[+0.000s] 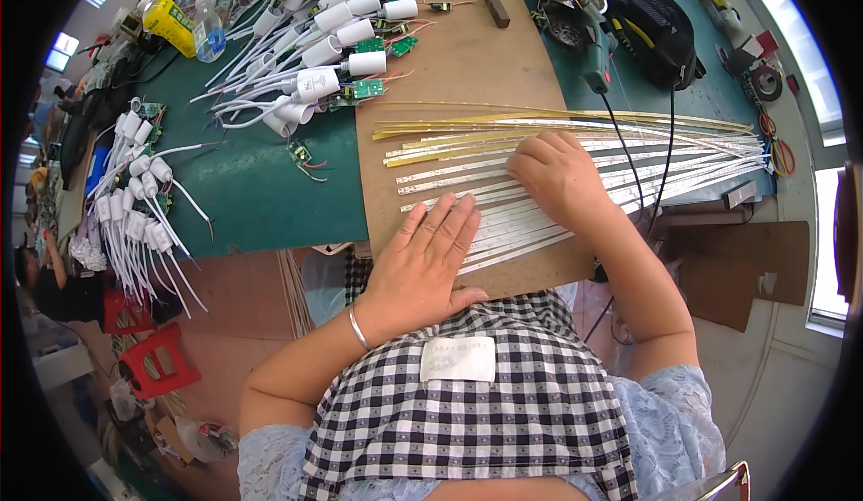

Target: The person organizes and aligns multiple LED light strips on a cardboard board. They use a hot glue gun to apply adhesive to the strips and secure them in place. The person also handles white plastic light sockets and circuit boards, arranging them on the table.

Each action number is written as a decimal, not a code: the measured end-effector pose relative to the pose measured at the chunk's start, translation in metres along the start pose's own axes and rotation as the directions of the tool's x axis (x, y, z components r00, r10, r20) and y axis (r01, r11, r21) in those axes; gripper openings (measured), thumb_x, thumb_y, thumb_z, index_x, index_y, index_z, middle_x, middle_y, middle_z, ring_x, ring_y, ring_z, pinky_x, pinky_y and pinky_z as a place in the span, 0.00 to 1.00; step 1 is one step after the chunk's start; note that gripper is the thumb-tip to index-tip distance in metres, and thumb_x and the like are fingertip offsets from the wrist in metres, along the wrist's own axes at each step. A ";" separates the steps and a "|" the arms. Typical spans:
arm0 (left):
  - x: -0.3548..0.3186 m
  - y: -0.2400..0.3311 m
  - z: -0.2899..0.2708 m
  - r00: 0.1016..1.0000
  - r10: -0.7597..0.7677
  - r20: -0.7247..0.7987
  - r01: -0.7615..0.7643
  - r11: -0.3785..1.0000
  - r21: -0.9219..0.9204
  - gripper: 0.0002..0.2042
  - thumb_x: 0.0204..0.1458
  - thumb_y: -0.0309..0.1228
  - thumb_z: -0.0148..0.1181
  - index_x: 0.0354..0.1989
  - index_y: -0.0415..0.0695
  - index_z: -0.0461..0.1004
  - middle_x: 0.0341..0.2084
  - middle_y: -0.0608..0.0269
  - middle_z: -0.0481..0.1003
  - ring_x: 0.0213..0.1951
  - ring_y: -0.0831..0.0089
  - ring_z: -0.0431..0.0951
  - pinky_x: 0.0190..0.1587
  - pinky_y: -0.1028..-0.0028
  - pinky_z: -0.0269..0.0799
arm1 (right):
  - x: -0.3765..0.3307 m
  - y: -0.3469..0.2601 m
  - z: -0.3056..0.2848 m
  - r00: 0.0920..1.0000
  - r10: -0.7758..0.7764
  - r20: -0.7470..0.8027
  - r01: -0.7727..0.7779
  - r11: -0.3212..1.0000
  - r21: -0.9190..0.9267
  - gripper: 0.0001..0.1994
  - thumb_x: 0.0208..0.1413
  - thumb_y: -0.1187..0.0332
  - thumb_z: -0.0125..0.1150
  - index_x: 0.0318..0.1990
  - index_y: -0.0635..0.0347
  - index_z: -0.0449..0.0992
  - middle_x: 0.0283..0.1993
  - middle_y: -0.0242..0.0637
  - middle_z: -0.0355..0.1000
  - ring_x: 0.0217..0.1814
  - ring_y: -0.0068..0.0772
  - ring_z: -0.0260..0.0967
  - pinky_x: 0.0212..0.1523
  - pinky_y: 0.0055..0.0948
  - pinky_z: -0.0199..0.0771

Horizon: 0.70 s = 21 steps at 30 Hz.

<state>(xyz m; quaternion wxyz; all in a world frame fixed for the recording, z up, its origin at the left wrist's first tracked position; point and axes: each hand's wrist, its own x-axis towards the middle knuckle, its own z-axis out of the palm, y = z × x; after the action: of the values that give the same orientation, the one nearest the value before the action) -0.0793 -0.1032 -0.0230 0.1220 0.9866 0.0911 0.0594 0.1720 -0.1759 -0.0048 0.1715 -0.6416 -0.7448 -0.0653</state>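
Your left hand (pixel 418 267) lies flat over the left ends of the near strips (pixel 517 227), fingers straight and released; your right hand (pixel 556 173) curls its fingers farther right, any grasp indeterminable; the strips extend rightward from the brown board (pixel 476 61).

Daylight makes the scene fairly bright. The right-hand window (pixel 829 240) glares nearly white, its detail lost, and the upper-left panes (pixel 62 53) are washed out too. The pale strips (pixel 512 222) and the bracelet (pixel 358 328) catch small highlights; shadows look soft. The checked apron (pixel 472 416) appears crisp, the far-left background softer. Straight edges bow toward the round frame's black rim.
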 end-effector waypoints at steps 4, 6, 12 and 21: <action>0.000 0.000 0.000 1.000 0.001 -0.005 -0.001 1.000 0.012 0.47 0.49 0.63 0.53 0.69 0.37 0.55 0.70 0.52 0.52 0.71 0.57 0.50 0.72 0.57 0.41 | -0.009 -0.014 -0.007 0.987 0.145 0.069 -0.146 0.989 0.003 0.17 0.54 0.61 0.57 0.51 0.56 0.74 0.53 0.35 0.71 0.58 0.38 0.66 0.58 0.38 0.64; 0.000 0.000 0.000 1.000 0.005 -0.003 -0.005 1.000 0.015 0.46 0.51 0.63 0.51 0.69 0.37 0.55 0.70 0.51 0.52 0.72 0.56 0.49 0.72 0.56 0.41 | -0.020 -0.027 -0.010 0.975 0.189 0.120 -0.184 0.981 -0.056 0.26 0.58 0.53 0.54 0.60 0.56 0.68 0.63 0.38 0.65 0.67 0.40 0.60 0.66 0.42 0.57; -0.012 -0.016 -0.020 0.984 -0.156 -0.081 0.139 0.973 -0.182 0.43 0.58 0.63 0.38 0.70 0.36 0.51 0.71 0.47 0.48 0.72 0.48 0.44 0.72 0.52 0.36 | -0.041 -0.043 -0.004 0.917 0.241 0.318 -0.183 0.962 -0.201 0.41 0.59 0.38 0.43 0.71 0.60 0.53 0.75 0.41 0.48 0.78 0.43 0.40 0.75 0.47 0.36; -0.039 -0.028 -0.015 0.958 -0.287 0.015 0.283 0.953 0.106 0.41 0.61 0.62 0.33 0.70 0.38 0.53 0.72 0.52 0.48 0.73 0.50 0.42 0.70 0.44 0.26 | -0.040 -0.049 -0.004 0.908 0.267 0.324 -0.208 0.957 -0.204 0.40 0.58 0.39 0.46 0.71 0.57 0.55 0.77 0.38 0.44 0.80 0.44 0.35 0.76 0.50 0.32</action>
<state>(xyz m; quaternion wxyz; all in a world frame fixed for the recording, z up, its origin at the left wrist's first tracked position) -0.1240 -0.0806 -0.0190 0.0797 0.9688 0.2336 0.0217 0.1294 -0.2231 -0.0083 -0.0098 -0.7410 -0.6714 0.0090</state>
